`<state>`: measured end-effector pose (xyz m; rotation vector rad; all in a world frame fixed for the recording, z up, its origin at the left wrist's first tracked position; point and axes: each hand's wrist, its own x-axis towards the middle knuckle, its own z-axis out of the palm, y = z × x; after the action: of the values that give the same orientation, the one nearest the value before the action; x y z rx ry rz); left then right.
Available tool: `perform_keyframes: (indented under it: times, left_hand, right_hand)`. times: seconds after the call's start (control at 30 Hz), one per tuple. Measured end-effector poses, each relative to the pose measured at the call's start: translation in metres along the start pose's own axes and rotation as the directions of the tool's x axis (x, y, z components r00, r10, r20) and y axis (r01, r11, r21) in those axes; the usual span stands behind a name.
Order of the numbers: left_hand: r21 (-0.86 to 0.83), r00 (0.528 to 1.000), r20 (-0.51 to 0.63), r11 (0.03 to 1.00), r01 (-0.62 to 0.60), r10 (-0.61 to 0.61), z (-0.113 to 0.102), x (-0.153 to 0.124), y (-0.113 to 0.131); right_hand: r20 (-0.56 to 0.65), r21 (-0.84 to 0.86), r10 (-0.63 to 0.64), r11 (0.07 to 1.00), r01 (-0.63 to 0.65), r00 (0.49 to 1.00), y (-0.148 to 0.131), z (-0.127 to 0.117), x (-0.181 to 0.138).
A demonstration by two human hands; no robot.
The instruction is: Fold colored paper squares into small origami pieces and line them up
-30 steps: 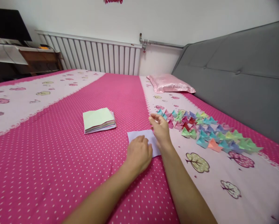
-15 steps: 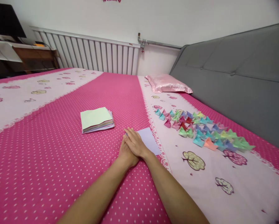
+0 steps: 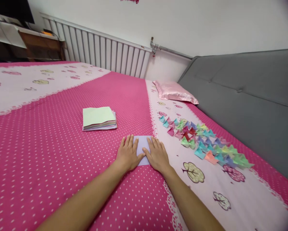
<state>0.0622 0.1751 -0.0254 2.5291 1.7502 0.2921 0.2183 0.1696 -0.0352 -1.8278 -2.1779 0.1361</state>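
Half a second back both hands lay stacked one over the other on the left part of the pale lilac paper; now they have spread apart and press flat side by side on it.

Head view: the lilac paper sheet point(image 3: 142, 148) lies flat on the pink dotted bedspread point(image 3: 49, 154), just left of the lace border of the pale strip. Only a narrow band shows between the hands, running away from the person toward the radiator; its full outline is hidden, so I cannot tell its long axis. The left hand point(image 3: 127, 155) covers its left side, the right hand point(image 3: 157, 155) its right side, palms down, fingers extended, thumbs nearly touching over the near edge. A stack of coloured paper point(image 3: 99, 118) sits well apart, beyond and left. Folded paper pieces point(image 3: 201, 142) lie in rows to the right.
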Motion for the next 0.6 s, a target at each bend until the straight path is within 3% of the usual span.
perform_keyframes:
  times: [0.17, 0.27, 0.33, 0.4, 0.5, 0.6]
  left_hand:
    - [0.087, 0.988, -0.027, 0.984, 0.155, -0.154, -0.009, 0.008, -0.017]
    - [0.153, 0.986, -0.083, 0.975, 0.159, -0.147, -0.019, 0.015, -0.026]
    - [0.130, 0.980, -0.069, 0.972, 0.197, -0.189, -0.026, 0.018, -0.030]
    - [0.076, 0.964, -0.157, 0.971, 0.229, -0.215, -0.031, 0.020, -0.030]
    - [0.032, 0.923, -0.376, 0.994, 0.100, -0.081, -0.033, 0.020, -0.022]
    - [0.030, 0.910, -0.389, 0.989, -0.143, 0.143, -0.030, 0.015, -0.006]
  right_hand:
    - [-0.100, 0.091, 0.053, 0.995, -0.044, 0.994, 0.007, -0.006, -0.001]
    - [-0.185, 0.227, 0.129, 0.970, -0.085, 0.974, 0.016, -0.011, 0.003]
    - [-0.210, 0.316, 0.177, 0.943, -0.105, 0.961, 0.021, -0.013, 0.006]
    - [-0.207, 0.386, 0.230, 0.912, -0.136, 0.951, 0.025, -0.014, 0.009]
    - [-0.180, 0.436, 0.286, 0.881, -0.184, 0.941, 0.030, -0.015, 0.014]
    - [-0.142, 0.478, 0.292, 0.857, -0.193, 0.946, 0.032, -0.013, 0.016]
